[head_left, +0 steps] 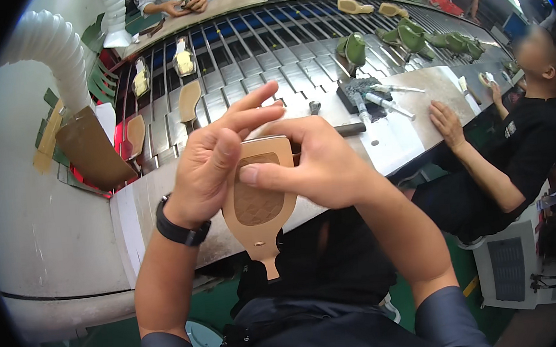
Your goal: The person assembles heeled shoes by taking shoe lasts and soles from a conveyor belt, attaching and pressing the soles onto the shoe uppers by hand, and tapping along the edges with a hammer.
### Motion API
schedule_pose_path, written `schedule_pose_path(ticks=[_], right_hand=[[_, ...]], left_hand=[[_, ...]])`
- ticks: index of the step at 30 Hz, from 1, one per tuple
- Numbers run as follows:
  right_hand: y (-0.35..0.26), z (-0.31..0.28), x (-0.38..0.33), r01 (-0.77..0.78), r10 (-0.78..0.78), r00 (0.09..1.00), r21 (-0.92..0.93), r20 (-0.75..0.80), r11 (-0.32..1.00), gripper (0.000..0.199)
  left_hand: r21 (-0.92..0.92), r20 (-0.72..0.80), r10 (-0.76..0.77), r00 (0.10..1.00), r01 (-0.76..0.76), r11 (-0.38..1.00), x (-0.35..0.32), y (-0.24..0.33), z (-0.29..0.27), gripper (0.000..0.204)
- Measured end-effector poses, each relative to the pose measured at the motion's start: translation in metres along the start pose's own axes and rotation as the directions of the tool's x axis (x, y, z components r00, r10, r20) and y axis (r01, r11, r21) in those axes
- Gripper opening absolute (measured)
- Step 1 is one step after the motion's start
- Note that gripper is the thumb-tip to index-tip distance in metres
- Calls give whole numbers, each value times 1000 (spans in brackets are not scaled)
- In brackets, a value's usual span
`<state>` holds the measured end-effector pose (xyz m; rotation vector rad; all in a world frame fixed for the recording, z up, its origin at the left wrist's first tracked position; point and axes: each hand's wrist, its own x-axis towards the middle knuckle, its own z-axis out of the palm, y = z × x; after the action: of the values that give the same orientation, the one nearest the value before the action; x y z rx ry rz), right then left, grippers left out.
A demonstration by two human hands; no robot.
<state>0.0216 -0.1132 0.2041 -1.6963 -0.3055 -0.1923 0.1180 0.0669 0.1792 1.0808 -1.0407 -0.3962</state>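
I hold a tan shoe sole (260, 208) upright in front of my chest, its textured forepart facing me and its narrow heel end pointing down. My left hand (217, 159) grips its left edge, thumb pressed on the top rim, index and middle fingers stretched out over it. My right hand (313, 164) wraps the right side, its thumb lying across the sole's upper face. A black watch (180, 229) sits on my left wrist.
A slatted conveyor (248, 57) carries tan soles (189, 100) and green shoes (354, 49). A hammer (343, 129) and glue tubes on a dark pad (370, 96) lie on the bench. A seated person in black (507, 147) works at right; a white duct (56, 51) hangs left.
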Motion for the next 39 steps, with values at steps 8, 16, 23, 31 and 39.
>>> schedule_pose_path(ticks=[8,16,23,31,39], right_hand=[[70,-34,-111,-193,480,820,640,-311,744,45],[79,48,-129,-228,171,972,-496,-159,837,45],[25,37,-2,39,-39,999,-513,11,857,59],[38,60,5,506,-533,814,-729,229,460,35],[64,65,6,517,-607,779,-710,159,478,39]], left_hand=[[-341,-545,-482,686,344,875,-121,-71,8,70],[285,-458,20,889,126,950,-72,-69,-47,72],[132,-247,-4,969,38,990,-56,-78,-48,86],[140,-332,-64,941,117,983,-66,-77,-60,94],[17,-175,-245,954,252,968,-71,-71,-80,90]])
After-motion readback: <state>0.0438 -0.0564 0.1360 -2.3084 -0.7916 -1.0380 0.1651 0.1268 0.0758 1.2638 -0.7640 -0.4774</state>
